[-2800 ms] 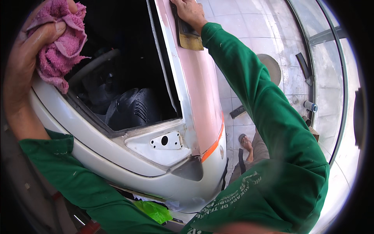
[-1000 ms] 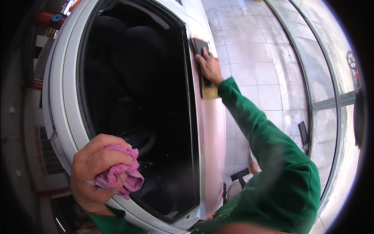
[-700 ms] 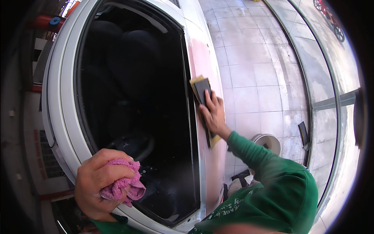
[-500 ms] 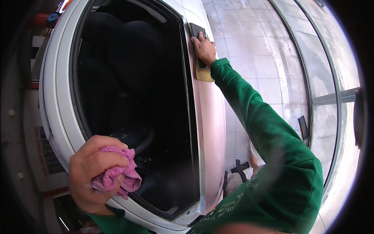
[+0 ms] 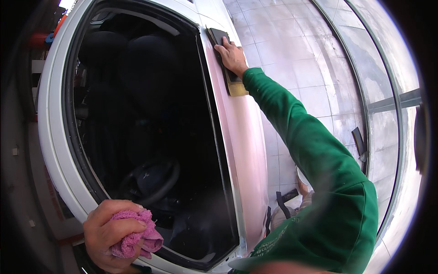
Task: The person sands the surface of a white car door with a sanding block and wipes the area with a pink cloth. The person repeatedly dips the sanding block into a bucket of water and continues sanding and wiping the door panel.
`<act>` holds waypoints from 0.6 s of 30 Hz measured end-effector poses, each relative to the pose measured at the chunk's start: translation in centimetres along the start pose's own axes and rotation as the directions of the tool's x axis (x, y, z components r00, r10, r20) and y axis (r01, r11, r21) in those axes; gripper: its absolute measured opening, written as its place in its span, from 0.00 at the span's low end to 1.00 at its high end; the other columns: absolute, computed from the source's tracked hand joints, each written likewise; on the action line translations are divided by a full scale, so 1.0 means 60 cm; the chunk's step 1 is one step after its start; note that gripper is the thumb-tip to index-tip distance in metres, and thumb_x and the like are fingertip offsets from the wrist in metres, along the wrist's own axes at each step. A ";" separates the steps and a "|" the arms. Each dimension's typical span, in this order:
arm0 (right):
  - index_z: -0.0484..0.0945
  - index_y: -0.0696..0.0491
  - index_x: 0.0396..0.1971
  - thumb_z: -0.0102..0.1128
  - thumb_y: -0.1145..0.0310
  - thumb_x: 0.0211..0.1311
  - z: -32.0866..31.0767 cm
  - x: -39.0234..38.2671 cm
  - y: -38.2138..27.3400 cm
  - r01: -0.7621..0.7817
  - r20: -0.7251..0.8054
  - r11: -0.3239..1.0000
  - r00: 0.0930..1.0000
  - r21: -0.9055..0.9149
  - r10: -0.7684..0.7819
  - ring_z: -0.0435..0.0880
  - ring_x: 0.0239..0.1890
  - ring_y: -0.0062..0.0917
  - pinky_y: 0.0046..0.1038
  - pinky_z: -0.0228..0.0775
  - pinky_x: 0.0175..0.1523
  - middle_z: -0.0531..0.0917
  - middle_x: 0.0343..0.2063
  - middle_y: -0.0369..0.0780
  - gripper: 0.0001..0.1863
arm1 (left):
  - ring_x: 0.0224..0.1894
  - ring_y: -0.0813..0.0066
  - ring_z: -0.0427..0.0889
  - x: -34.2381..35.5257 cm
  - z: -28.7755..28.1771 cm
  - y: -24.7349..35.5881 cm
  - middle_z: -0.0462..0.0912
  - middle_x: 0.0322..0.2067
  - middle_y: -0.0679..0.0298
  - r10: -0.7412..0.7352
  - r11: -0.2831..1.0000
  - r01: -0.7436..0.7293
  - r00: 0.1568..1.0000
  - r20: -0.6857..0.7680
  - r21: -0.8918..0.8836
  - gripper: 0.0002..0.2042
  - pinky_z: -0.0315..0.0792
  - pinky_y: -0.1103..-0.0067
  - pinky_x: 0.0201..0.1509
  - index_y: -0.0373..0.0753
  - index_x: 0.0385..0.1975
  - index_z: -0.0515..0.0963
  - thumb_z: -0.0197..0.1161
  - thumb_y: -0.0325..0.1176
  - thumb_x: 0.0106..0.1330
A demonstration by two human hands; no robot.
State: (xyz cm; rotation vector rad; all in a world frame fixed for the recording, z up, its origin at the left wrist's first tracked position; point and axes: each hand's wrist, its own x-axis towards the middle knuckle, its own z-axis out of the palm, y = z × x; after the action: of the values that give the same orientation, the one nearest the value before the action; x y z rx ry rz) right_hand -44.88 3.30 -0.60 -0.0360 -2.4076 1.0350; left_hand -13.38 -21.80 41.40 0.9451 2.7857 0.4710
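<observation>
My right hand (image 5: 232, 57) lies on a dark sanding block (image 5: 217, 36) with yellowish abrasive paper (image 5: 238, 89) under it, pressed on the pale pink strip (image 5: 242, 146) of a white car door (image 5: 57, 137), near the top of the view. My left hand (image 5: 109, 233) grips a crumpled pink cloth (image 5: 143, 233) at the lower left, by the frame of the dark window opening (image 5: 150, 91). Through the opening a steering wheel (image 5: 150, 178) shows dimly. My green right sleeve (image 5: 315, 150) crosses the tiled floor.
A tiled floor (image 5: 301, 64) lies right of the car, with metal-edged glass panels (image 5: 381, 137) beyond. A dark strip (image 5: 358, 141) rests by the panels. A pale round bucket (image 5: 302, 178) is partly hidden by my arm. A red and blue object (image 5: 43, 40) is at the upper left.
My right hand slid down the pink strip, then went back up to the top, where it stays. My left hand, still holding the cloth, has dropped lower in the view.
</observation>
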 end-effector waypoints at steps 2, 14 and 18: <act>0.84 0.38 0.54 0.42 0.56 0.78 -0.006 -0.013 0.019 0.069 -0.074 0.997 0.995 -0.044 -0.072 0.78 0.55 0.53 0.49 0.73 0.57 0.75 0.65 0.53 0.19 | 0.36 0.59 0.87 0.005 0.001 -0.007 0.84 0.37 0.51 0.029 0.999 -0.029 1.000 -0.003 0.014 0.12 0.81 0.70 0.40 0.42 0.31 0.83 0.73 0.36 0.48; 0.59 0.57 0.76 0.51 0.49 0.76 -0.046 -0.286 -0.059 -0.242 0.126 0.917 0.969 0.318 0.212 0.67 0.66 0.58 0.55 0.61 0.68 0.62 0.72 0.61 0.38 | 0.46 0.49 0.85 0.018 -0.033 0.037 0.86 0.40 0.52 -0.016 0.996 0.025 0.993 0.113 -0.083 0.11 0.79 0.63 0.51 0.37 0.39 0.82 0.69 0.31 0.58; 0.63 0.54 0.75 0.46 0.46 0.76 0.006 -0.024 0.032 -0.281 0.126 0.932 0.958 0.227 0.258 0.72 0.62 0.59 0.53 0.65 0.65 0.69 0.67 0.62 0.36 | 0.46 0.49 0.86 0.030 -0.026 0.030 0.86 0.41 0.52 0.012 0.996 0.000 0.993 0.119 -0.093 0.10 0.80 0.63 0.50 0.37 0.39 0.82 0.69 0.30 0.58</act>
State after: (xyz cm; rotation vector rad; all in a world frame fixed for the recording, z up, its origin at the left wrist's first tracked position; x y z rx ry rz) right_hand -44.12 4.10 -2.79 -0.2448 -2.3854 1.4832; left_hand -14.17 -19.75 43.37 0.9297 2.6310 0.5217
